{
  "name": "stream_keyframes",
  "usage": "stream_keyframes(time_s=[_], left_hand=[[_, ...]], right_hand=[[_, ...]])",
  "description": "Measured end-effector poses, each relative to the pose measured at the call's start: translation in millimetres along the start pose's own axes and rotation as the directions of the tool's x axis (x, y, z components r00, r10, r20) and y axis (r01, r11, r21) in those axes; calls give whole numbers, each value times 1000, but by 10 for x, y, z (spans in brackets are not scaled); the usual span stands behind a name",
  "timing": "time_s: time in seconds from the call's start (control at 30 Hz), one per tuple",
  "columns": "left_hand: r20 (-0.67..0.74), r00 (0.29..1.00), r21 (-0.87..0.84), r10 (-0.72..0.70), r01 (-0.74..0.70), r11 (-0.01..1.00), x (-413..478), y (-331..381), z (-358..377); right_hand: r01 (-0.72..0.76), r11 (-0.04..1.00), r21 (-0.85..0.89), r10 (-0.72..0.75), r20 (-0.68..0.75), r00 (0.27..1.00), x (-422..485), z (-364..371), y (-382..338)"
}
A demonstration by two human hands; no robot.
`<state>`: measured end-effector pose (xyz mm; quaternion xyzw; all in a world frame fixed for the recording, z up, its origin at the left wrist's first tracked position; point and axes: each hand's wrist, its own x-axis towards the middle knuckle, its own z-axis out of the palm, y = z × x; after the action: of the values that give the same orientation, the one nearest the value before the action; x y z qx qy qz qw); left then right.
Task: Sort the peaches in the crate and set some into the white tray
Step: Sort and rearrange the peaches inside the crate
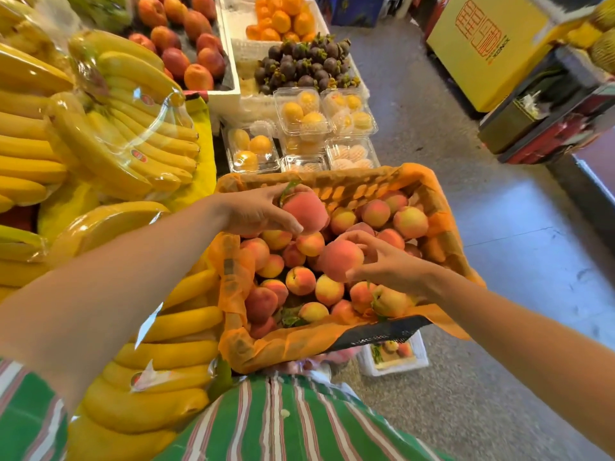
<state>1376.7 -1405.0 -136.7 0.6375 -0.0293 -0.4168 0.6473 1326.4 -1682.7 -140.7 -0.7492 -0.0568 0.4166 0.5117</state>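
Fingers (286, 224) of the left hand (253, 211) curl round a leafy peach (304, 211), stem end up and away, above the far-left corner of the crate (436, 207). Her right hand (389, 264) clasps a second peach (339, 261) over its middle. Both are round, with no long axis.

At five o'clock the crate (376, 334) covered most of a white container (420, 356). Bananas (30, 168) at nine o'clock ran past the edge. Print on the yellow box (466, 71) at one o'clock was unreadable.
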Motion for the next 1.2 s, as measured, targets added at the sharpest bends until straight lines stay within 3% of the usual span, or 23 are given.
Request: stream_keyframes(time_s=[0.23,0.43,0.57,0.7,0.83,0.97,1.2], left_hand=[[-23,999,106,38,-35,994,134,43,235],[-46,994,61,95,-92,994,213,95,349],[4,995,-40,97,-97,994,275,148,420],[-6,996,-3,88,-88,996,400,157,459],[-147,985,286,94,-49,957,606,152,481],[-265,953,427,147,-21,904,823,168,543],[-372,897,616,240,45,787,1217,257,721]], right_hand=[[-28,962,271,43,-50,998,-133,-150,42],[26,938,345,2,-82,997,-271,-262,89],[8,965,262,30,-141,990,-347,-334,93],[-5,996,85,31,-300,954,-429,-493,44],[-94,981,-170,14,-419,908,-548,-757,5],[-122,843,-525,-105,-382,918,-628,-923,70],[-156,751,-641,-201,-448,871,-582,-1104,185]])
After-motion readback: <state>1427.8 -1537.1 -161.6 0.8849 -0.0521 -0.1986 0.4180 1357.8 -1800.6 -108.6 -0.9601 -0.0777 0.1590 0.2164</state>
